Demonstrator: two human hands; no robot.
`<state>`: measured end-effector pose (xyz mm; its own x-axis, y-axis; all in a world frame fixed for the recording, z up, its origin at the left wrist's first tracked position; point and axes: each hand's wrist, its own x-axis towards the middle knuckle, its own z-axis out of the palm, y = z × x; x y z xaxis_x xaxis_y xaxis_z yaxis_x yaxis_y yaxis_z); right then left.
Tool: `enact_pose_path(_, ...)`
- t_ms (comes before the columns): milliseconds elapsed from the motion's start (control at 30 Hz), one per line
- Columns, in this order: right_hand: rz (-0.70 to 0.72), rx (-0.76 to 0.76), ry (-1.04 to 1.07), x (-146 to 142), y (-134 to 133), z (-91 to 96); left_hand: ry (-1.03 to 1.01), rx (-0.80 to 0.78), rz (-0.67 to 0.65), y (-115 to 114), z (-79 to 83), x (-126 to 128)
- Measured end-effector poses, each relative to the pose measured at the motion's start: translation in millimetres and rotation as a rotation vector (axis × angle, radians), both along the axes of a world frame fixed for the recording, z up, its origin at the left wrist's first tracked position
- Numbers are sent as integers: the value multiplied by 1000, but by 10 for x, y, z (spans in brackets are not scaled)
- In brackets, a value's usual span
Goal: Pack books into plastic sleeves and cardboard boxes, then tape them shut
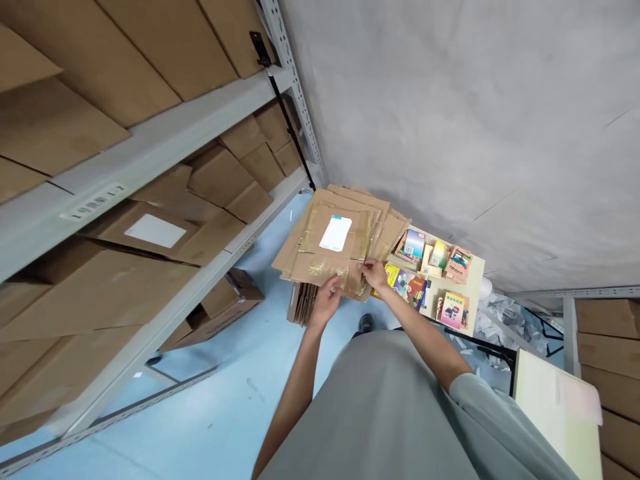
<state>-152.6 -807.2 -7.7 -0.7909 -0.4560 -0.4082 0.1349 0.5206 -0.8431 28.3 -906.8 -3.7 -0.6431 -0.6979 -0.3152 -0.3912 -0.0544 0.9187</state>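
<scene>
From my end: flat cardboard stack [311, 259] sits at the left end of the worktop [476, 277], overlapping that end; what carries its weight underneath is hidden. Top piece has 1 white label [336, 233] facing up, plus clear tape [370, 250] along its sides, loose-looking in spots.

My left hand [327, 301], off the worktop's left end, has curled fingers on the stack's near edge; can't tell if it pinches. My right hand [374, 275], nearer the worktop, has fingers drawn narrow at the near right corner by the tape; whether it truly grips, can't tell.

Handling, my guess: each piece light, whole stack heavier. Stiff flat, but prone to bend at creases; tape slick, bare board grippier. Best hold: 2 opposite bare edges, thumbs on top, not loose tape.

Around: books [454, 311] on the worktop; folded cardboard bundle [302, 303] left of and below the worktop; shelving [165, 143] with boxes [223, 179] farther left of it.
</scene>
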Motion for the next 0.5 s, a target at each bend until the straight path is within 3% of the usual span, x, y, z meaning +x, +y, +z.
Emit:
enact_pose_path(200,-1,-97,-25,125,9,8,47,-33,89,46,66,111)
enact_pose_path(500,-113,-293,1,162,416,98,12,-239,183,182,81,308)
